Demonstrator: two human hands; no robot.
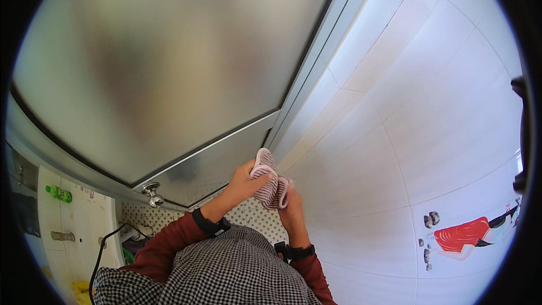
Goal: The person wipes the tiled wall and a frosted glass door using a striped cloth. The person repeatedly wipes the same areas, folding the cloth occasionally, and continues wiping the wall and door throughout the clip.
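A pink and dark striped cloth (266, 184) with a pale pink edge is folded over on itself between my two hands. My left hand (245, 182) grips its left side, thumb lying on top of the folds. On the other side, my right hand (292, 207) pinches the curled right end. Both hands are held in front of a checked apron (237, 267), close to the lower corner of a framed frosted-glass door (178, 63). The fingers beneath the cloth are partly hidden.
A round metal knob (153, 195) sticks out from the door frame. White tiled wall (360, 169) rises at right, with a painted figure in red (461, 235). At lower left are a green bottle (59, 194), a black cable (99, 254) and a yellow item (82, 292). The floor (258, 218) is dotted.
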